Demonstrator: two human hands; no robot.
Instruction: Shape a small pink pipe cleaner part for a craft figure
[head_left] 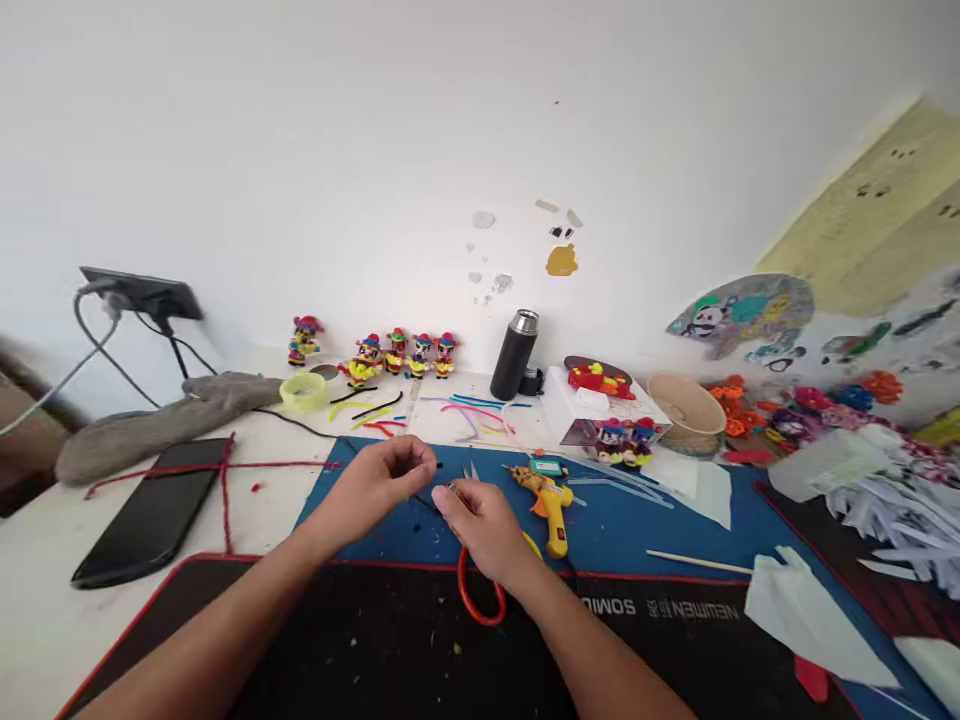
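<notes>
My left hand [377, 492] hovers above the blue mat [356, 545] with thumb and fingertips curled together; whatever they pinch is too small to make out. Just right of it, my right hand [484, 528] is closed, a tiny dark piece showing at its thumb and fingertip that I cannot name. Under the right hand lie scissors [481, 612] with a red handle loop, their blades partly covered. Close by on the right rests a yellow hot glue gun [553, 510]. A thin black strand runs on the mat between the hands.
Several small figurines [361, 362], coloured pipe cleaners [379, 408] and a tape roll [304, 390] stand or lie behind. A black thermos [515, 355] stands near a white box [559, 405]. A phone [154, 515] lies left; a wooden stick [697, 562] and paper strips [892, 515] lie right.
</notes>
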